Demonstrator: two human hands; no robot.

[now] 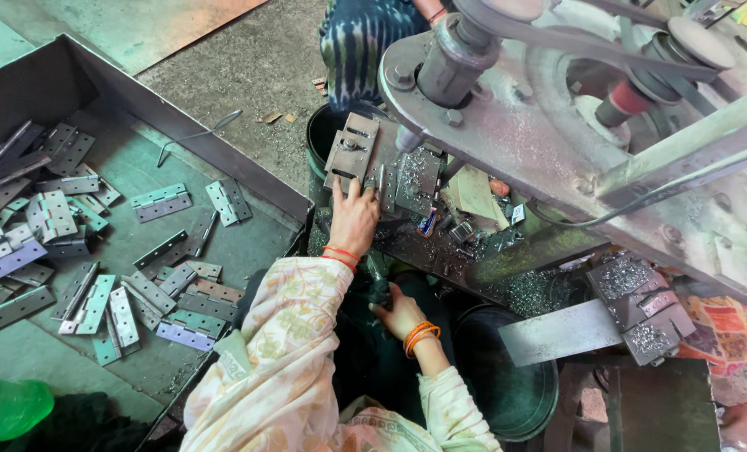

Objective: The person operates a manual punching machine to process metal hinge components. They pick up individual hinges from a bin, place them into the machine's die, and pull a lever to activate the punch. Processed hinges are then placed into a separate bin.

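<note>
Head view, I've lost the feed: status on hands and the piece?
Left hand flat on hinge plate at the drill jig. Right hand low, gripping a dark lever. Metal shavings around the jig; loose hinges in tray alongside.

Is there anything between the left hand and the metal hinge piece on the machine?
No, nothing visible. The left hand already rests its fingertips on the hinge piece clamped on the machine's plate, under the drill tip. The right hand is lower down, gripping a dark lever, apart from the hinge.
</note>
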